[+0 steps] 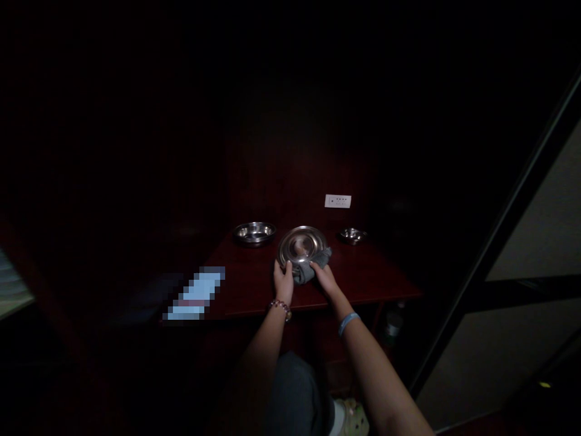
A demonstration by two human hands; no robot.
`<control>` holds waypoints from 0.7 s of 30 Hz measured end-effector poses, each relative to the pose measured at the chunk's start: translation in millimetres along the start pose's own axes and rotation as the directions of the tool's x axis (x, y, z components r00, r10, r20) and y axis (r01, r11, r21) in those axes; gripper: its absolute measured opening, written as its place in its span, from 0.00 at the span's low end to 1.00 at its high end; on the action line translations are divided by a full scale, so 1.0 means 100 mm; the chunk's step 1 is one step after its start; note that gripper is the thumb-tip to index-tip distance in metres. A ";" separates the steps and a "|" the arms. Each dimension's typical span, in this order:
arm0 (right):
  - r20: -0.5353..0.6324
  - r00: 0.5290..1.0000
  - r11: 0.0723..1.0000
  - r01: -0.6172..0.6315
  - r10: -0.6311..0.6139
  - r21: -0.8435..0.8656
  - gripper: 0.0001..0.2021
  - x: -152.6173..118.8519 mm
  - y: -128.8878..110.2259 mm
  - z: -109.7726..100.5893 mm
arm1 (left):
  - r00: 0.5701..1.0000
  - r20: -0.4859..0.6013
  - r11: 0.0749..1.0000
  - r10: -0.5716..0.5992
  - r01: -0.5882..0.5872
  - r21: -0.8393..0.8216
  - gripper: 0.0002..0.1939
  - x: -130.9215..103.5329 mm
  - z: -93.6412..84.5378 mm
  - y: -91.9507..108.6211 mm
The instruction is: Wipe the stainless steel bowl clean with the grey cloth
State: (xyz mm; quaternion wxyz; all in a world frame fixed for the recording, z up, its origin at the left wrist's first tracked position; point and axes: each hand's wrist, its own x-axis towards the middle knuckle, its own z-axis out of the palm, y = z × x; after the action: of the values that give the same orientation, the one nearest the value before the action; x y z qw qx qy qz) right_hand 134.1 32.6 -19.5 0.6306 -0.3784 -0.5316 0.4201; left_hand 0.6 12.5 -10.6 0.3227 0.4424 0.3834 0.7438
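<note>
A round metal dish (302, 243) is held tilted above the dark red table, its inner face towards me. My left hand (284, 282) grips its lower left edge, the thumb on the rim. My right hand (324, 278) is closed on a grey cloth (305, 272), which lies against the dish's lower right rim. Part of the cloth sticks up beside the dish on the right. The fingers behind the dish and cloth are hidden.
On the table (254, 284), a larger metal bowl (255, 234) stands at the back left and a smaller one (352, 235) at the back right. A white socket plate (338, 201) is on the back wall. A bottle (393, 327) stands below, right.
</note>
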 end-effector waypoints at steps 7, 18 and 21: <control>-0.048 0.998 0.996 -0.033 0.029 -0.083 0.16 0.00 0.02 0.00 | 0.998 -0.050 0.998 -0.025 0.028 0.064 0.17 -0.01 -0.02 0.04; -0.173 0.984 0.974 0.006 -0.046 -0.226 0.18 -0.05 -0.06 -0.01 | 0.999 -0.014 0.991 -0.045 0.046 0.124 0.15 -0.03 -0.02 0.05; -0.179 0.983 0.971 -0.001 -0.043 -0.241 0.18 -0.05 -0.06 -0.02 | 0.999 0.009 0.991 -0.038 0.036 0.131 0.15 -0.04 -0.02 0.05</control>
State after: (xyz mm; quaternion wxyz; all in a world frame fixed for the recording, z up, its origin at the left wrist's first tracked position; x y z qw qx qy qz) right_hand 136.0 26.2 -15.9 0.6308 -0.4832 -0.5224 0.3095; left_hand -0.5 6.4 -8.8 0.3090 0.4595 0.4375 0.7085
